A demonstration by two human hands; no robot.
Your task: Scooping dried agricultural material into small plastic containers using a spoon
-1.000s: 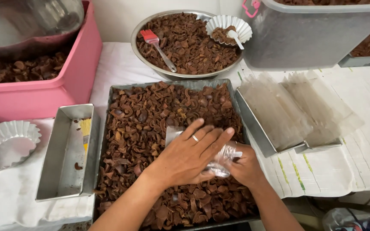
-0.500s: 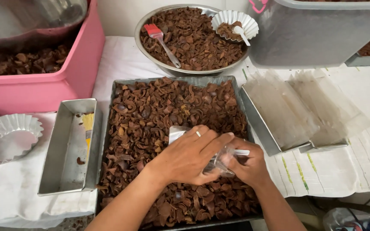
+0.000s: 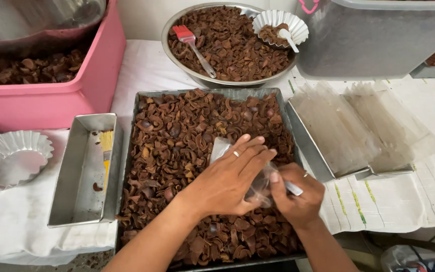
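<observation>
A metal tray [image 3: 142, 95] in front of me is heaped with brown dried curled pieces [image 3: 187, 136]. Over its middle, my left hand [image 3: 230, 179] lies flat with fingers stretched, a ring on one finger, covering a small clear plastic bag [image 3: 221, 147]. My right hand [image 3: 298, 194] grips the same bag from the right side and also pinches a small white spoon handle. Most of the bag is hidden under the left hand.
A round steel bowl [image 3: 174, 65] with more brown pieces, a red brush [image 3: 192, 45] and a fluted paper cup [image 3: 280, 25] stands behind. A pink tub [image 3: 51, 103] is at left, an empty loaf tin [image 3: 84, 171] beside the tray, clear bags [image 3: 358, 126] in a tin at right.
Both hands shifted slightly right and nearer on the tray, still working the clear bag. The camera tilted a little; nothing else moved.
</observation>
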